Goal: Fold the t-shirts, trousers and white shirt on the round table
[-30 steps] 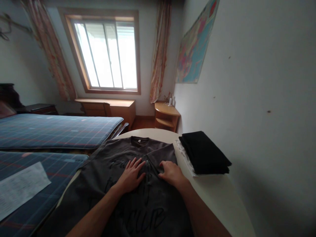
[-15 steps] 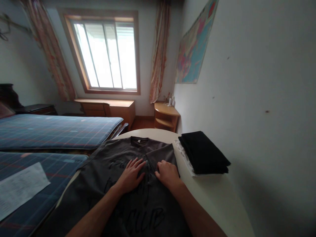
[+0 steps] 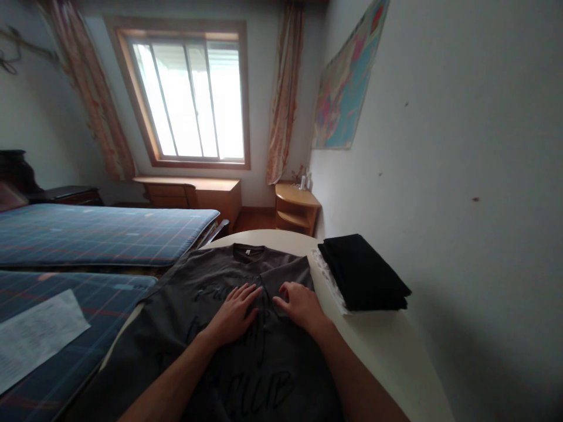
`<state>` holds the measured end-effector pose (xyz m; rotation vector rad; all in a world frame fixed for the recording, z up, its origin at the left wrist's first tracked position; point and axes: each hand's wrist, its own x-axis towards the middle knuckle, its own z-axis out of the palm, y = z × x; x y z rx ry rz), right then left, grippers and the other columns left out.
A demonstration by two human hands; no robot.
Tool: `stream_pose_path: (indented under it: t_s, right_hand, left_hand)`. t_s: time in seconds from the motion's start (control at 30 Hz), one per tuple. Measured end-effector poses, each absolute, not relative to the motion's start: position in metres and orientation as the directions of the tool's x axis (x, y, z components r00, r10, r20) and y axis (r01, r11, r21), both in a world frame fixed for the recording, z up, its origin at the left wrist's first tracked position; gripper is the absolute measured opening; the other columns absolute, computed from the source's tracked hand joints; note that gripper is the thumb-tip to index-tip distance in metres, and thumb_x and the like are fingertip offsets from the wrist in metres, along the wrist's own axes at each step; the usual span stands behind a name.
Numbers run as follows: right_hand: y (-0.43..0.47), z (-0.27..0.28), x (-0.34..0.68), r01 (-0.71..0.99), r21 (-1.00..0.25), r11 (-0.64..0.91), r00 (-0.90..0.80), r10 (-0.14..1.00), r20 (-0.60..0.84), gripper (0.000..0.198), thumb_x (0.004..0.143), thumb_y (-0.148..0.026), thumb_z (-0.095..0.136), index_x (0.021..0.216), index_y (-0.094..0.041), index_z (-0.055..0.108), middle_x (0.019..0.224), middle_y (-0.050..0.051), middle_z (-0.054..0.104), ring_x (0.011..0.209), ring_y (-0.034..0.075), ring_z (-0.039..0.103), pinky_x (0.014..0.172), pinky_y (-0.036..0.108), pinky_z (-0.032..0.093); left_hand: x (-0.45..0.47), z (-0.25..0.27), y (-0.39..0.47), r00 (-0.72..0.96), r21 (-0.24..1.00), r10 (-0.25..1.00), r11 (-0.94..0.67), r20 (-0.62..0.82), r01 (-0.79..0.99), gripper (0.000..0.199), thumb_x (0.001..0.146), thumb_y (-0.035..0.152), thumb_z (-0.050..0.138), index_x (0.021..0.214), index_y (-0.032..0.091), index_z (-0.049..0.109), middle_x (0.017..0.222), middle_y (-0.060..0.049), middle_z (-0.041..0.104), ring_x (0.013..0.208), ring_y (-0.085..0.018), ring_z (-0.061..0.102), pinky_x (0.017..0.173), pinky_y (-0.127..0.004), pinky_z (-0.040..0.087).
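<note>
My left hand [image 3: 235, 312] is resting spread and my right hand [image 3: 301, 306] loosely curled, thumb apart, on the dark-grey lettered fabric T-shirt [image 3: 259, 363], lying toward the cream rounded worktop [image 3: 387, 351]'s far edge; likely soft, light, best gripped by its edges.

Looks like a bedroom in a home, judging by plaid mattresses [image 3: 109, 234], curtains [image 3: 285, 94] beside a window [image 3: 229, 99], wooden furniture [image 3: 220, 184] and a map [image 3: 345, 94].

Bright window [image 3: 229, 99] w/ curtains [image 3: 285, 99], wall map [image 3: 345, 102], lt. wood desk [image 3: 220, 185], brown flr [image 3: 251, 219], prob. wood
</note>
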<state>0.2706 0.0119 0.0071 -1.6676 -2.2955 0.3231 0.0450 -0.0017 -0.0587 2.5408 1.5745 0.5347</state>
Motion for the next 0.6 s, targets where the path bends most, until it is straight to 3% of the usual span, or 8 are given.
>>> stream_pose_path:
  t_s: [0.13,0.37,0.6]
  right_hand:
    - [0.011,-0.002,0.267,0.877,-0.322,0.358,-0.335,0.934,0.127,0.039,0.079,-0.052,0.070,0.102,-0.021,0.068,0.104,0.006,0.070,0.095,0.022,0.067,0.077,0.028,0.046]
    - [0.006,-0.006,0.255,0.926,-0.168,0.338,-0.320,0.939,0.121,0.016,0.088,-0.024,0.055,0.092,-0.017,0.069,0.097,0.009,0.071,0.091,0.022,0.068,0.073,0.027,0.046]
    - [0.006,-0.001,0.258,0.885,-0.247,0.395,-0.359,0.916,0.178,0.014,0.087,-0.026,0.056,0.089,-0.020,0.068,0.096,0.005,0.069,0.089,0.018,0.065,0.076,0.026,0.044]
  left_hand:
    - [0.045,-0.059,-0.002,0.404,0.268,0.882,-0.461,0.244,0.846,0.056,0.095,0.030,0.049,0.150,0.027,0.039,0.154,-0.004,0.043,0.144,-0.027,0.034,0.119,-0.049,0.028]
    - [0.043,-0.065,0.001,0.408,0.282,0.874,-0.475,0.265,0.834,0.057,0.094,0.029,0.050,0.150,0.027,0.039,0.153,-0.004,0.043,0.144,-0.027,0.034,0.119,-0.049,0.028]
    - [0.043,-0.065,0.001,0.405,0.320,0.876,-0.475,0.262,0.820,0.066,0.094,0.029,0.050,0.155,0.025,0.027,0.156,-0.005,0.040,0.144,-0.027,0.034,0.118,-0.049,0.028]
